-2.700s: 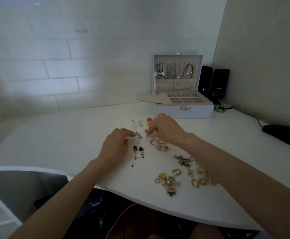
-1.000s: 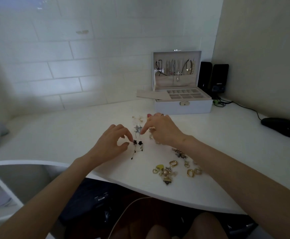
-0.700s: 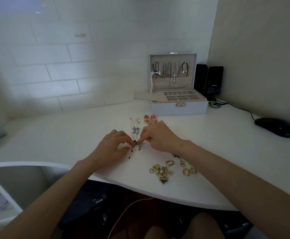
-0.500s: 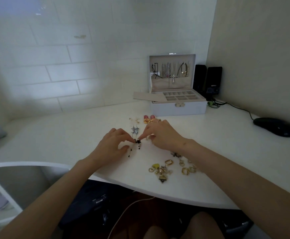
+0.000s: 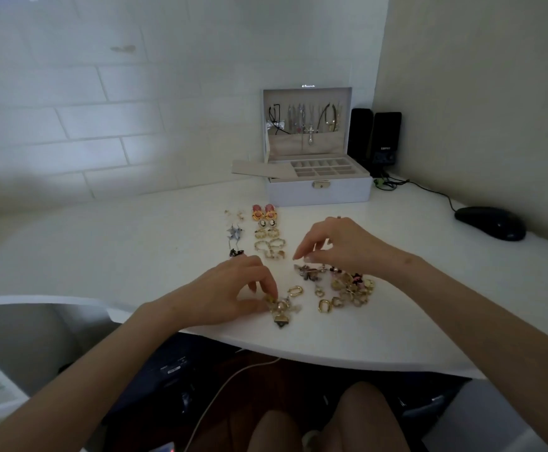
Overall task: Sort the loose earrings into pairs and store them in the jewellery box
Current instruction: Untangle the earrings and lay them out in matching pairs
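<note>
Pinching gold earring in left grip; right grip hovering.

Sorted earrings lie before jewellery box, open desk left, mouse right

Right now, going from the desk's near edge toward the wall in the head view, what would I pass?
Left hand pinching an earring → pink earrings → jewellery box → speakers.
</note>
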Demonstrator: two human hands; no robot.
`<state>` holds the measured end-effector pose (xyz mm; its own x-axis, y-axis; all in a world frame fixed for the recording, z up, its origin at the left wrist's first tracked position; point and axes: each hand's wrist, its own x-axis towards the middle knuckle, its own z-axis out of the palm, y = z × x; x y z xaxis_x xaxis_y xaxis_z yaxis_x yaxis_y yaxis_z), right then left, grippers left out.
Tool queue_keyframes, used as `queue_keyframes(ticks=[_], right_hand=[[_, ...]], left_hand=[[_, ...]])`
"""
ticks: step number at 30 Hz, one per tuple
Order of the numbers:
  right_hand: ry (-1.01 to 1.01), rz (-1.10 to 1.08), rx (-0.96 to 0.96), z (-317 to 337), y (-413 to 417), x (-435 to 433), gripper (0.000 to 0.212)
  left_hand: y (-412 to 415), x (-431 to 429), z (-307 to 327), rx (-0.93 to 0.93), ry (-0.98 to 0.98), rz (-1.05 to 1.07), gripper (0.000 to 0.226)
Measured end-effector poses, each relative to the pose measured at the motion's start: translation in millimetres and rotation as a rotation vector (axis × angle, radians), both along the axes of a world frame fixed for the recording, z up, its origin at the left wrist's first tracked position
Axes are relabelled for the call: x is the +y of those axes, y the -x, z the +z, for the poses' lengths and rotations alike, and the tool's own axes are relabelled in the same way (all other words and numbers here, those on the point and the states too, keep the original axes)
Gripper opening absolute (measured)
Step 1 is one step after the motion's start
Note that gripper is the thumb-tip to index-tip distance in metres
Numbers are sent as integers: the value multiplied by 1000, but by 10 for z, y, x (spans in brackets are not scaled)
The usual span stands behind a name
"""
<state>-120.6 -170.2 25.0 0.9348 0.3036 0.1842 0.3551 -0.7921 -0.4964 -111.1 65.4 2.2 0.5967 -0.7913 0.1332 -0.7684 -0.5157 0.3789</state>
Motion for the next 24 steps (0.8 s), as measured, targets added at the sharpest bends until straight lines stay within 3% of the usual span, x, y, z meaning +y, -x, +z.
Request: queue_keyframes(ticks=[9,19,24], right_hand=[[-15,-76,41,-91,-11,-235,14],[113,-42,-65,-168,6,-120,6],[202,-18,-45,-158,13,-128,15]], left_hand=[[80,-235,-40,54,81,64,15],[49,-398,-61,1,90,141,6],[9,-419,-33,-34,110,154,5]])
